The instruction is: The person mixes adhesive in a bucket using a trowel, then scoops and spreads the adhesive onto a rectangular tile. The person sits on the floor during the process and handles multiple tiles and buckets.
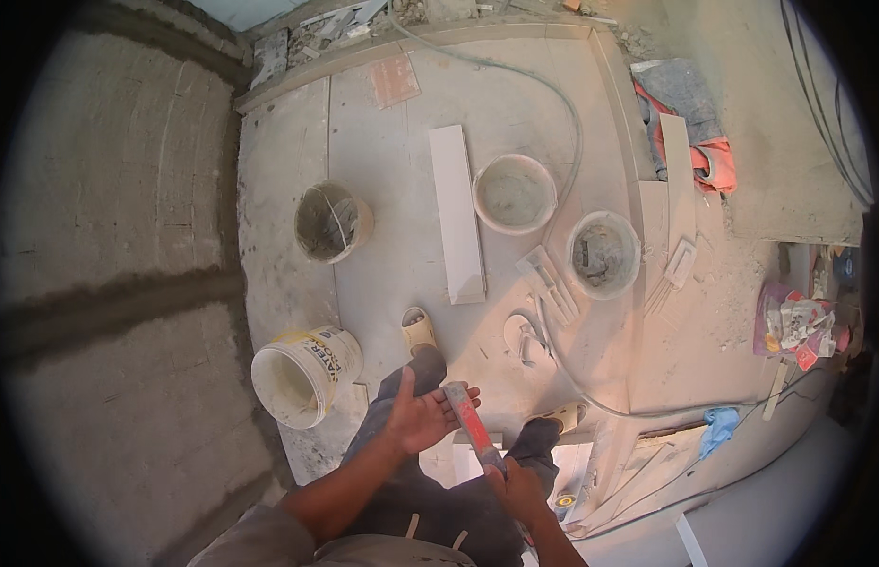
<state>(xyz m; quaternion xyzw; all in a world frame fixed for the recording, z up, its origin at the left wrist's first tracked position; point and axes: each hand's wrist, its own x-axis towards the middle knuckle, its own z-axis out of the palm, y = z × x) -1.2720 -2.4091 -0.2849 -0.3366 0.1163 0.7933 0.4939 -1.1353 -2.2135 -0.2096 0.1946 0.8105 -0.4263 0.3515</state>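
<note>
My right hand [522,489] is closed around the lower end of a flat, bar-like tool [474,426], red in the middle and grey with grime at its far end. The tool slants up and to the left over my lap. My left hand [423,420] is open, palm up and thumb spread, with its fingers stretched out behind the tool's far end. Whether those fingers bear its weight I cannot tell. Beyond my left hand is my sandalled left foot [418,331]; my right foot [562,416] rests farther right.
A white bucket [345,354] lies tipped at the left. Ahead stand a bucket [364,222], a round tub [549,198] and another tub [632,255]. A long pale tile strip [451,208], a float-like tool [551,283] and a hose [577,142] lie on the floor. Rough walls rise left.
</note>
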